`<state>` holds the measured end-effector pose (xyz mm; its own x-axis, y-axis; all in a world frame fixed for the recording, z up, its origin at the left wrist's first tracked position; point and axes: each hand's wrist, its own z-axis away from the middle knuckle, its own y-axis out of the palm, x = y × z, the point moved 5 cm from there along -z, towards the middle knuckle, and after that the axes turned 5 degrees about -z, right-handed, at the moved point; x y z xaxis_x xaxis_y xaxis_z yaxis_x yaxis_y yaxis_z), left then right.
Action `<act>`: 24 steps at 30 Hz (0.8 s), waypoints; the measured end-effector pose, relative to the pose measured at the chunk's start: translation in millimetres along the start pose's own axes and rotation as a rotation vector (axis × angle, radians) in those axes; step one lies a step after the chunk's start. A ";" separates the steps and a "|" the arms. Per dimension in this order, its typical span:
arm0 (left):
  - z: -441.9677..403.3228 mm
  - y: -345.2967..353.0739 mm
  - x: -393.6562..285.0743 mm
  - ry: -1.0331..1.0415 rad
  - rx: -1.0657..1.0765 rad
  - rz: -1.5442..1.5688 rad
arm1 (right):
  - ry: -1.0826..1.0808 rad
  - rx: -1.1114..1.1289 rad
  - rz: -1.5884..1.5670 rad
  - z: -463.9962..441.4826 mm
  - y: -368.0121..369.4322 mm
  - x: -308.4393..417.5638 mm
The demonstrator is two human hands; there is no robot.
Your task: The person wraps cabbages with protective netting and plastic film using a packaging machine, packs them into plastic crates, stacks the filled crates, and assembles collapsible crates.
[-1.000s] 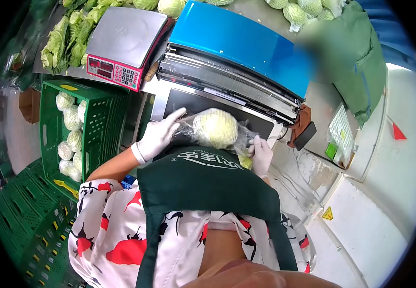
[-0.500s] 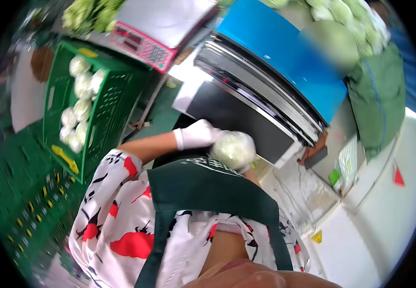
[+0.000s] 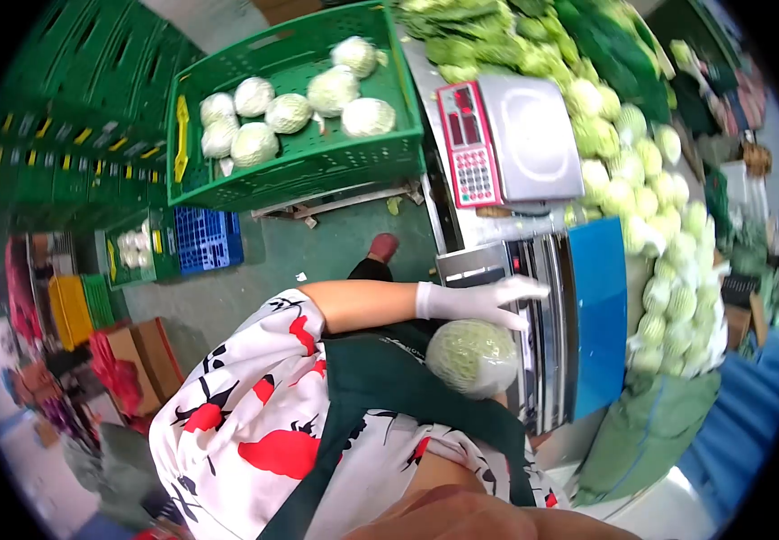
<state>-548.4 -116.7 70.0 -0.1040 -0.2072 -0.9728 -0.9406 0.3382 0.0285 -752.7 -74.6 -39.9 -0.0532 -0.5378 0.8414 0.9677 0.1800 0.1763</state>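
A round pale-green cabbage (image 3: pixel 470 351) in shiny clear film is close against my dark green apron. My left hand (image 3: pixel 488 301), in a white glove, stretches above it with fingers apart and nothing in them, over the silver and black film-wrapping machine (image 3: pixel 547 333). My right hand (image 3: pixel 492 382) supports the cabbage from the lower right. Most of that hand is hidden behind the cabbage, with only a whitish patch of glove showing.
A green crate (image 3: pixel 295 184) with several wrapped cabbages stands at the upper left. Beside the machine sits a red-framed scale (image 3: pixel 538 135). Netted cabbages (image 3: pixel 668 243) are piled along the right, near a green sack (image 3: pixel 650 441). Stacked green crates (image 3: pixel 93 90) stand farther left.
The view has turned, bringing the crate and scale to the top. My left hand has left the cabbage and reaches over the machine with fingers spread. The cabbage stays near my apron.
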 end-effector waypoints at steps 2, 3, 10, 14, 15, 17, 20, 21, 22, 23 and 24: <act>38.0 -2.6 4.8 -0.334 0.239 0.795 | -0.020 0.071 -0.014 -22.1 24.1 3.7; 59.9 -17.3 29.3 -0.549 0.115 0.975 | 0.025 0.071 -0.073 -38.6 34.7 3.4; 160.0 -162.7 55.3 -0.207 -0.548 1.483 | 0.184 0.110 -0.145 -81.2 119.8 46.3; 190.6 -286.1 -8.2 0.091 -0.712 1.349 | 0.167 0.213 -0.108 -95.4 191.1 63.7; 202.0 -315.0 -1.5 0.123 -0.865 1.282 | 0.149 0.222 -0.075 -97.9 206.5 65.9; 225.3 -347.0 5.2 0.022 -1.208 1.206 | 0.156 0.247 -0.049 -99.0 233.8 72.7; 256.3 -375.6 28.4 0.095 -1.159 1.070 | 0.179 0.312 0.001 -112.8 272.3 64.3; 265.6 -373.9 28.4 0.026 -1.125 0.977 | 0.176 0.318 0.028 -115.3 284.9 64.4; 273.8 -370.1 23.1 -0.044 -1.091 0.885 | 0.152 0.355 0.056 -121.9 295.3 63.7; 287.7 -366.8 17.6 -0.119 -1.150 0.758 | 0.118 0.374 0.103 -129.6 304.9 65.8; 295.3 -359.4 0.3 -0.199 -1.205 0.632 | 0.083 0.391 0.147 -132.8 311.5 79.3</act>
<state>-115.0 32.8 -8.5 -0.6636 -0.1487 -0.7331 -0.4576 -0.6946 0.5551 -422.8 -170.5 13.9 0.1142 -0.5444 0.8311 0.7963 0.5503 0.2511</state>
